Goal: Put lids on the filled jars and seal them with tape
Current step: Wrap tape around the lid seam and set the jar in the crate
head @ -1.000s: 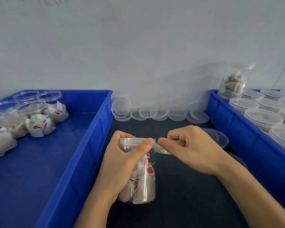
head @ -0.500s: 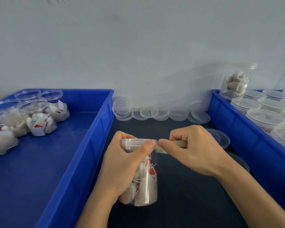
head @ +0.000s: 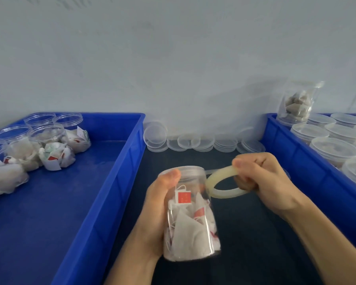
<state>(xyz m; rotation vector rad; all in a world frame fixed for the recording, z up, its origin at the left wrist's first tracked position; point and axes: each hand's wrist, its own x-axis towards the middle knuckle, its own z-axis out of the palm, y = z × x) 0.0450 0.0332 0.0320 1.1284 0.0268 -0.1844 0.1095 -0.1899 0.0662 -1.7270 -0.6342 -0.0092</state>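
A clear plastic jar (head: pixel 190 221) filled with white tea bags is held tilted over the dark table, with a clear lid (head: pixel 183 171) on its top. My left hand (head: pixel 158 210) grips the jar's side, thumb pressed near the lid's rim. To the right, my right hand (head: pixel 263 179) pinches a thin, pale roll of clear tape (head: pixel 222 186). A strip of tape runs from the roll to the lid's edge. Loose clear lids (head: pixel 203 141) lie in low stacks along the wall behind.
A blue bin (head: pixel 103 190) on the left holds several open jars of tea bags (head: pixel 49 147). A blue bin (head: pixel 308 171) on the right holds several lidded jars (head: pixel 335 149), with one jar (head: pixel 298 103) lying on top of them. A white wall stands close behind.
My right hand has drawn the tape roll out to the right, so the roll now shows. The jar has turned in my left hand, and my thumb has shifted left on the lid's rim.
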